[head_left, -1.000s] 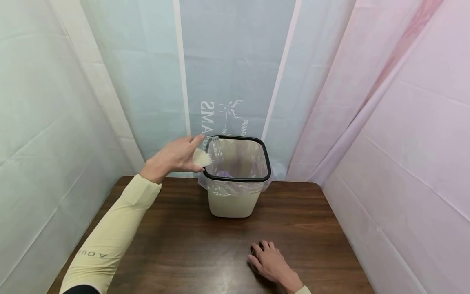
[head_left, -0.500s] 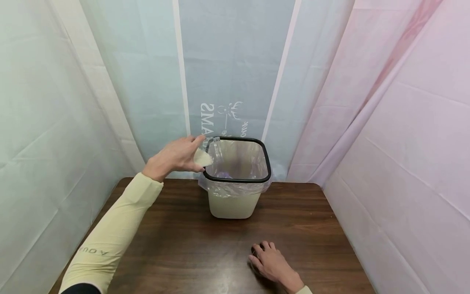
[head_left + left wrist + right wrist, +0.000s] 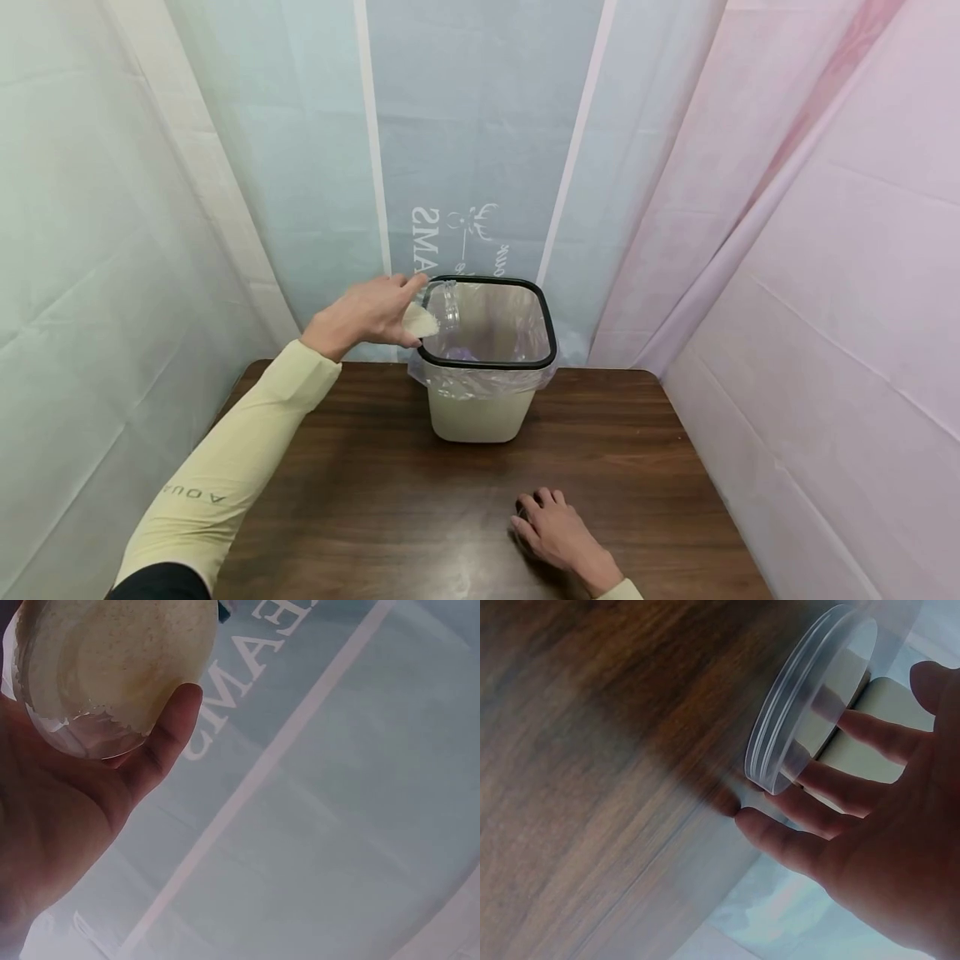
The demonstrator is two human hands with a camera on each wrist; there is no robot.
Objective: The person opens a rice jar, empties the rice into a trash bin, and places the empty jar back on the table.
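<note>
My left hand [image 3: 367, 312] grips a clear plastic jar [image 3: 450, 304] at the left rim of a cream trash bin [image 3: 480, 418]. The jar lies tilted, its mouth pointing over the bin. Pale, fine-looking contents fill part of it; the left wrist view shows them against the jar's rounded base [image 3: 120, 660]. On the table near the front, my right hand [image 3: 558, 533] has its fingers curled around a clear round lid [image 3: 784, 705], mostly hidden under the hand in the head view. What the jar's mouth lets out is too small to see.
The bin has a black rim [image 3: 487, 365] and a clear bag liner [image 3: 487, 384] folded over it. Something purple [image 3: 461, 354] shows inside. The bin stands at the back of the dark wooden table [image 3: 375, 500]. Pale curtains [image 3: 480, 125] enclose the back and sides.
My left hand and the jar have shifted slightly right over the bin's edge. The right hand has barely moved.
</note>
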